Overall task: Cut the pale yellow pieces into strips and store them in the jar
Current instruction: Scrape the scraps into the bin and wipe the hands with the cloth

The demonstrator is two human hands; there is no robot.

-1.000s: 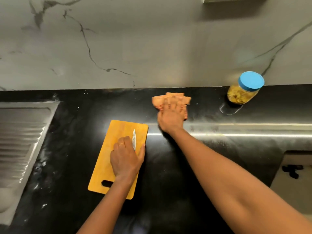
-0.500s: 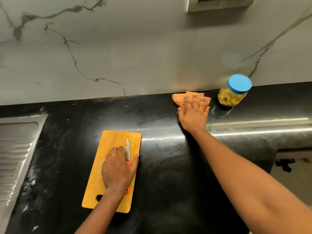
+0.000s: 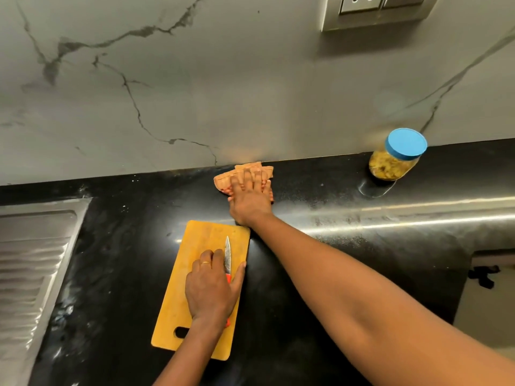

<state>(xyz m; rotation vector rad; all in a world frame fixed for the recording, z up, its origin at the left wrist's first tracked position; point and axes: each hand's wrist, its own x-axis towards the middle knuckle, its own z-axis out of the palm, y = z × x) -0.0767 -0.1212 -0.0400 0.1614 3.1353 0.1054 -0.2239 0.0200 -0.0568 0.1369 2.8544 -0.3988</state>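
A wooden cutting board (image 3: 195, 240) lies on the black counter. On it is a knife (image 3: 227, 252) with a red handle, its blade pointing at the wall. My left hand (image 3: 210, 288) rests flat over the handle, thumb out to the right. My right hand (image 3: 250, 201) presses with spread fingers on an orange cloth (image 3: 223, 181) at the foot of the wall, just beyond the board. A clear jar (image 3: 393, 165) with a blue lid stands at the back right, closed, holding yellowish strips. No loose pale yellow pieces show on the board.
A steel sink drainboard (image 3: 30, 260) fills the left edge. The grey marble wall carries a socket plate (image 3: 373, 9) at the top right. White dust smears streak the counter (image 3: 348, 235) on the right. The counter ends at the lower right, by a dark object (image 3: 482, 277).
My right hand slid the cloth right toward the jar, then back left to above the board. The left hand stayed on the knife. The view tilted up.
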